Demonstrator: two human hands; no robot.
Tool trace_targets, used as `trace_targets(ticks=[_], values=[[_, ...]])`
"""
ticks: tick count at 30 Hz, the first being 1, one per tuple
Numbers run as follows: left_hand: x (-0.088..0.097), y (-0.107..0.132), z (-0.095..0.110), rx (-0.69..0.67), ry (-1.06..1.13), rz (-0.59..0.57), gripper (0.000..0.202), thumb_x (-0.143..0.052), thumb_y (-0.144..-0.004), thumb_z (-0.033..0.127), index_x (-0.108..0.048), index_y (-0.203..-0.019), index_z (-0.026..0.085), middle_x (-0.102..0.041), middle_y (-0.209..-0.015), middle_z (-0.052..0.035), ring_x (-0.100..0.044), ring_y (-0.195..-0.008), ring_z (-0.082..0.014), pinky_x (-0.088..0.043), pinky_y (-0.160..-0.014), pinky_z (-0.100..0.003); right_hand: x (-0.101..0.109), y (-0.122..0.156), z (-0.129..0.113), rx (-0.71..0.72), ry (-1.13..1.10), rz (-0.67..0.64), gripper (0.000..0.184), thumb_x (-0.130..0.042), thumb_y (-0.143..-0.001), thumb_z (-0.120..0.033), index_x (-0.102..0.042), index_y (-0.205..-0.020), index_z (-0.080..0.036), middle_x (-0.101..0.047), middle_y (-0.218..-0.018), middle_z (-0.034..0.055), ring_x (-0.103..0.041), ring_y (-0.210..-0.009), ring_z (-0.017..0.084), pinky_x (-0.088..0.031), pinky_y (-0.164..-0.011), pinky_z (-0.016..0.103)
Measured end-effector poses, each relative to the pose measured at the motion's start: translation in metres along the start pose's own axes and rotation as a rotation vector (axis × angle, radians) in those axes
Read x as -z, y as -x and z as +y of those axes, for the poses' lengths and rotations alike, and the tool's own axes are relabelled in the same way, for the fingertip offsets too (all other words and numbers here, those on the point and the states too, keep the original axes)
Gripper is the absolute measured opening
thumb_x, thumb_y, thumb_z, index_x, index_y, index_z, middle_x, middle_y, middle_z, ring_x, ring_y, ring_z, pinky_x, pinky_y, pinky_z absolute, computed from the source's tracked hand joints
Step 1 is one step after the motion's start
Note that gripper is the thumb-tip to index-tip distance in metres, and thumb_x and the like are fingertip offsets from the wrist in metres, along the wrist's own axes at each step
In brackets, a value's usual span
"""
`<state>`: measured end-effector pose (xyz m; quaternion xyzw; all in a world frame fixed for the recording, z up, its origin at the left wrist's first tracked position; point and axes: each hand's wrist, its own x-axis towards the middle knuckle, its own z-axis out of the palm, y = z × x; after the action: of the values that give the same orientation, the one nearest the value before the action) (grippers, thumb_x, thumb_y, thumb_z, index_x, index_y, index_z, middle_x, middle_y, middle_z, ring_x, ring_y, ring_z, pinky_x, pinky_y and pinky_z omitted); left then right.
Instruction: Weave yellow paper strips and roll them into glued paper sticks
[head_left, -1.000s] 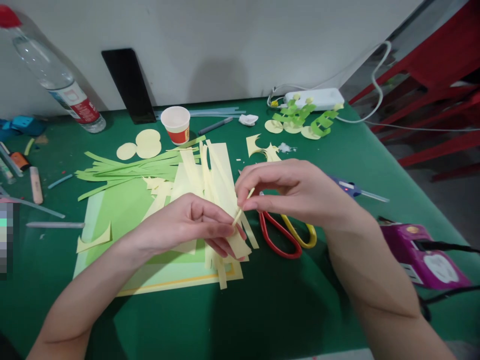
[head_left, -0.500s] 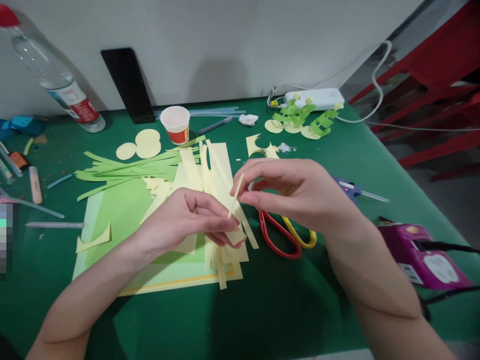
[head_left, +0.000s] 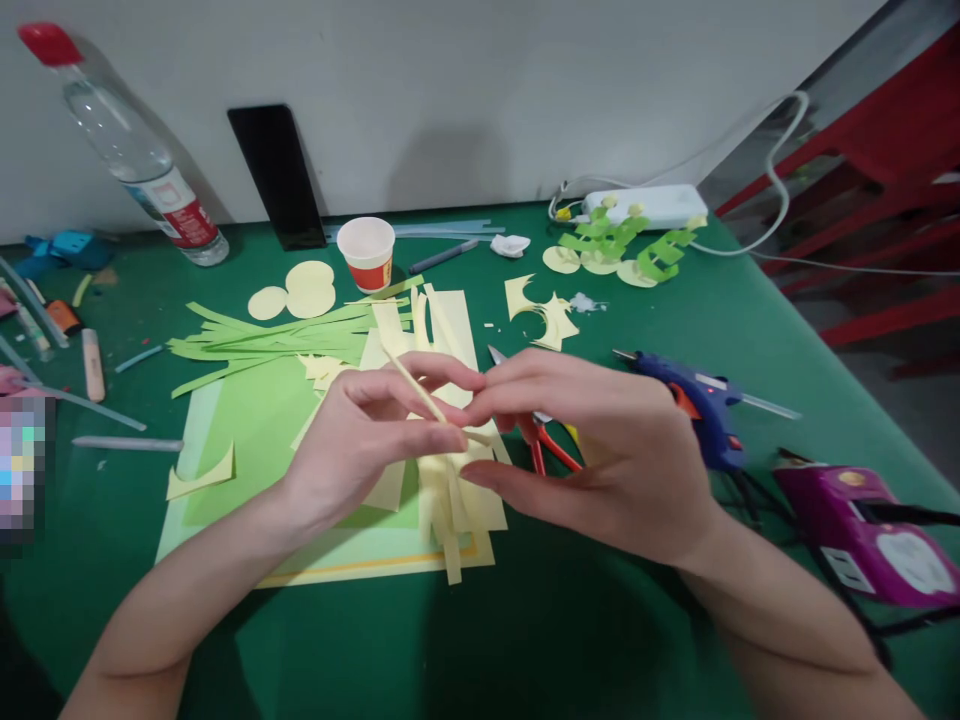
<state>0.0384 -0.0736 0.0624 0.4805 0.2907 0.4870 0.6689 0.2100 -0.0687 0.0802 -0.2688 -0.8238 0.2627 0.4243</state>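
Note:
My left hand (head_left: pixel 375 430) is closed, pinching a narrow pale yellow paper strip (head_left: pixel 414 383) between thumb and fingers. The strip slants up to the left, and a bent end lies near my right fingertips. My right hand (head_left: pixel 592 440) meets the left fingertips, its thumb apart from its fingers around the strip's end. Beneath both hands lie loose pale yellow paper strips (head_left: pixel 452 545) on green and yellow sheets (head_left: pixel 300 545). Partly hidden behind my right hand are scissors (head_left: pixel 556 448) with red and yellow handles.
Green paper strips (head_left: pixel 277 340), paper circles (head_left: pixel 310 290) and a paper cup (head_left: pixel 366 255) lie beyond the hands. A blue glue gun (head_left: pixel 709 410) and a purple power socket (head_left: pixel 862 530) are on the right. At the back stand a bottle (head_left: pixel 127 150), a phone (head_left: pixel 277 175) and green paper curls (head_left: pixel 600 235).
The strip has tipped over to slant left. My right hand has come down and closer, its fingertips now meeting my left hand. The view has shifted slightly, showing more of the glue gun.

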Motion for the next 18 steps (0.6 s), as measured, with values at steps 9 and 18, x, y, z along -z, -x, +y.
trace_targets(ticks=[9,18], values=[[-0.0004,0.0017,-0.0055,-0.1,-0.109,-0.005,0.012,-0.074,-0.068,0.02,-0.073,-0.074,0.03,-0.063,-0.091,0.0033,-0.056,-0.094,-0.0116,-0.044,-0.088,-0.025,-0.0086,0.0035,-0.0046,-0.022,-0.071,0.091,0.011,-0.056,-0.077,-0.004,-0.06,-0.076,-0.014,-0.066,-0.07,0.0041,-0.062,-0.066,0.011,-0.051,-0.056,0.021],[-0.0024,0.0034,-0.0047,-0.253,-0.278,-0.013,0.023,-0.066,-0.076,0.014,-0.071,-0.09,0.032,-0.065,-0.094,0.0012,-0.057,-0.095,-0.0137,-0.049,-0.085,-0.028,-0.006,0.0018,-0.0021,-0.087,-0.152,0.096,0.009,-0.059,-0.076,-0.007,-0.061,-0.073,-0.015,-0.065,-0.065,0.0027,-0.061,-0.063,0.012,-0.048,-0.05,0.023]])
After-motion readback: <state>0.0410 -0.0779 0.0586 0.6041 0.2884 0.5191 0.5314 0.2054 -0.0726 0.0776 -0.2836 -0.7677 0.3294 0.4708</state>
